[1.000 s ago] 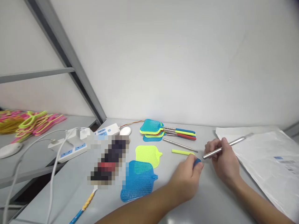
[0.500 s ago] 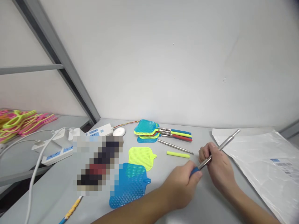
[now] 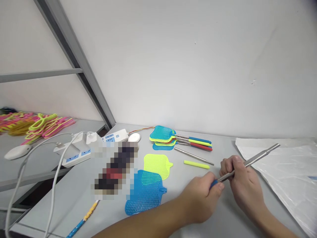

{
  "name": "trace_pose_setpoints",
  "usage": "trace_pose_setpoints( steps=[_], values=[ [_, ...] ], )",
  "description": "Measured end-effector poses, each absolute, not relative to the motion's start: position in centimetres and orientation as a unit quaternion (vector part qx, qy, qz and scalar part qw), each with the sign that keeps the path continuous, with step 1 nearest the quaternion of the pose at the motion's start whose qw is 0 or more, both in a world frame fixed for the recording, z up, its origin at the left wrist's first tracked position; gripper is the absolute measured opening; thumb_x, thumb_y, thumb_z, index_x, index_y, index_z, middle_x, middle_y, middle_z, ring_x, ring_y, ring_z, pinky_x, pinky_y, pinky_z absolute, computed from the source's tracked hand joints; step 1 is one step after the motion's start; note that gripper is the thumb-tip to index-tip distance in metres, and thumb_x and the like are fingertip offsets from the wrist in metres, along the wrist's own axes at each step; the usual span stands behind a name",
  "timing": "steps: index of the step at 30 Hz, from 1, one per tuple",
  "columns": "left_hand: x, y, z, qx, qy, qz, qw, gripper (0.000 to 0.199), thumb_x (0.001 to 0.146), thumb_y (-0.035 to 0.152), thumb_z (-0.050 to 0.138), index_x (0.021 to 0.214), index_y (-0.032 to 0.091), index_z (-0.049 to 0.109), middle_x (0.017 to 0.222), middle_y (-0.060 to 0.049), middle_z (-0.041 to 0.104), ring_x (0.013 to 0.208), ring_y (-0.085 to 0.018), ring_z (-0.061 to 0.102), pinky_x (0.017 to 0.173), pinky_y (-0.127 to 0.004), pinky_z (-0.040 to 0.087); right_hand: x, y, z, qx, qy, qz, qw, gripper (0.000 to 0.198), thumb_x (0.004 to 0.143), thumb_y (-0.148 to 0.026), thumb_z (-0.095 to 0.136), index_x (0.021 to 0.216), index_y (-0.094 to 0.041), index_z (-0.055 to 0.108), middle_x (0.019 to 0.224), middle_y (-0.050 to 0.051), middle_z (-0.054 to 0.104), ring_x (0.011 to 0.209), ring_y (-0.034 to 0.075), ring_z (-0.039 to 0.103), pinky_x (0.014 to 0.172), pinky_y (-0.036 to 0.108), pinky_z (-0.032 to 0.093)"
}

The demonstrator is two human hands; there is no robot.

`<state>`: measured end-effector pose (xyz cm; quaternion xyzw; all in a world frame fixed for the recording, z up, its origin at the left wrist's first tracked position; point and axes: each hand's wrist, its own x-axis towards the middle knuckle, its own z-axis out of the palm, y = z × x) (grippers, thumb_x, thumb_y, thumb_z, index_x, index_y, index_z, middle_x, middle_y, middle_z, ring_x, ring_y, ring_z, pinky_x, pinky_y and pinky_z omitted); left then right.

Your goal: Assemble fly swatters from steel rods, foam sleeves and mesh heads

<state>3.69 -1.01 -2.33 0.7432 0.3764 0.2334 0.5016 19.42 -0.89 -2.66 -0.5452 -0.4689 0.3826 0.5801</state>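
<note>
My left hand [image 3: 201, 196] is wrapped round a blue grip [image 3: 214, 183], mostly hidden in the fist. A metal rod [image 3: 260, 156] comes out of that grip and slants up to the right. My right hand [image 3: 244, 185] closes on the same rod farther along. Left of my hands lie a blue fly swatter head [image 3: 146, 195] and a yellow-green swatter head [image 3: 156, 165], the blue one partly over the other. A yellow-green grip [image 3: 196, 164] and a loose metal rod [image 3: 193, 156] rest beyond my hands.
Several fly swatters [image 3: 162, 133] are stacked near the wall. White power strips [image 3: 76, 158] with cables and a pixelated object [image 3: 116, 170] lie on the left. A white plastic bag [image 3: 287, 178] covers the right side. Pink and yellow bundles [image 3: 49, 125] sit at far left.
The view has swung left, so things on the table appear farther right. Both hands keep hold of the blue grip and rod, with the rod now tilted slightly flatter.
</note>
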Motion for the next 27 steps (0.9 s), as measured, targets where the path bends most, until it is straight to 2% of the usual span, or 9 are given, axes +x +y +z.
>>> trace_pose_setpoints(
  steps=[4, 8, 11, 14, 17, 20, 23, 27],
  values=[
    [3.6, -1.0, -2.3, 0.741, 0.385, 0.233, 0.499, 0.033, 0.095, 0.048, 0.035, 0.09, 0.022, 0.054, 0.068, 0.002, 0.052, 0.06, -0.014, 0.044, 0.055, -0.026, 0.029, 19.0, -1.1, -2.8, -0.56, -0.493, 0.383, 0.544, 0.046, 0.095, -0.057, 0.034, 0.064, -0.022, 0.038, 0.06, -0.003, 0.033, 0.055, 0.014, 0.033, 0.051, 0.026, 0.033],
    [3.8, -1.1, -1.9, 0.727, 0.376, 0.263, 0.51, 0.041, 0.096, 0.048, 0.033, 0.115, 0.022, 0.058, 0.085, -0.004, 0.062, 0.074, -0.018, 0.052, 0.066, -0.028, 0.036, 18.0, -1.7, -2.8, -0.537, -0.562, 0.41, 0.478, 0.044, 0.096, -0.054, 0.034, 0.069, -0.022, 0.046, 0.065, -0.002, 0.037, 0.06, 0.013, 0.037, 0.055, 0.025, 0.036],
    [3.9, -1.1, -1.7, 0.705, 0.38, 0.281, 0.529, 0.046, 0.097, 0.049, 0.029, 0.118, 0.02, 0.058, 0.083, -0.004, 0.061, 0.072, -0.018, 0.051, 0.066, -0.028, 0.037, 17.6, -1.9, -3.1, -0.527, -0.576, 0.416, 0.467, 0.032, 0.095, -0.052, 0.04, 0.094, -0.024, 0.055, 0.081, 0.0, 0.049, 0.076, 0.015, 0.047, 0.069, 0.026, 0.042],
    [4.0, -0.9, -2.1, 0.688, 0.38, 0.288, 0.547, 0.044, 0.097, 0.049, 0.031, 0.103, 0.018, 0.06, 0.073, 0.0, 0.054, 0.065, -0.014, 0.045, 0.06, -0.026, 0.034, 18.2, -1.6, -3.4, -0.524, -0.531, 0.415, 0.52, 0.035, 0.092, -0.055, 0.045, 0.113, -0.027, 0.053, 0.093, 0.002, 0.053, 0.085, 0.017, 0.051, 0.073, 0.028, 0.045],
    [3.9, -0.7, -2.7, 0.685, 0.388, 0.277, 0.551, 0.039, 0.095, 0.05, 0.035, 0.09, 0.018, 0.057, 0.07, 0.001, 0.051, 0.063, -0.013, 0.043, 0.057, -0.025, 0.031, 19.3, -0.8, -2.9, -0.496, -0.47, 0.417, 0.6, 0.035, 0.093, -0.055, 0.043, 0.106, -0.025, 0.057, 0.083, 0.001, 0.051, 0.073, 0.015, 0.049, 0.069, 0.028, 0.045],
    [3.8, -0.7, -3.0, 0.695, 0.399, 0.255, 0.541, 0.039, 0.094, 0.053, 0.036, 0.086, 0.02, 0.054, 0.07, 0.001, 0.051, 0.064, -0.014, 0.043, 0.056, -0.025, 0.03, 20.4, -0.1, -2.0, -0.508, -0.423, 0.39, 0.641, 0.035, 0.093, -0.054, 0.044, 0.092, -0.023, 0.061, 0.069, -0.002, 0.046, 0.063, 0.013, 0.043, 0.058, 0.025, 0.039],
    [3.6, -0.7, -2.8, 0.702, 0.399, 0.236, 0.54, 0.037, 0.094, 0.053, 0.037, 0.086, 0.021, 0.054, 0.072, 0.001, 0.053, 0.065, -0.014, 0.044, 0.057, -0.025, 0.03, 20.8, 0.1, -1.6, -0.546, -0.418, 0.353, 0.635, 0.036, 0.091, -0.054, 0.049, 0.082, -0.021, 0.061, 0.06, -0.003, 0.04, 0.059, 0.013, 0.039, 0.054, 0.025, 0.035],
    [3.6, -0.9, -2.5, 0.707, 0.395, 0.245, 0.533, 0.034, 0.096, 0.047, 0.034, 0.088, 0.021, 0.055, 0.068, 0.002, 0.052, 0.062, -0.014, 0.045, 0.057, -0.025, 0.03, 20.5, -0.1, -2.0, -0.572, -0.44, 0.346, 0.6, 0.036, 0.088, -0.056, 0.054, 0.08, -0.021, 0.059, 0.058, -0.004, 0.038, 0.056, 0.012, 0.038, 0.052, 0.025, 0.036]
  ],
)
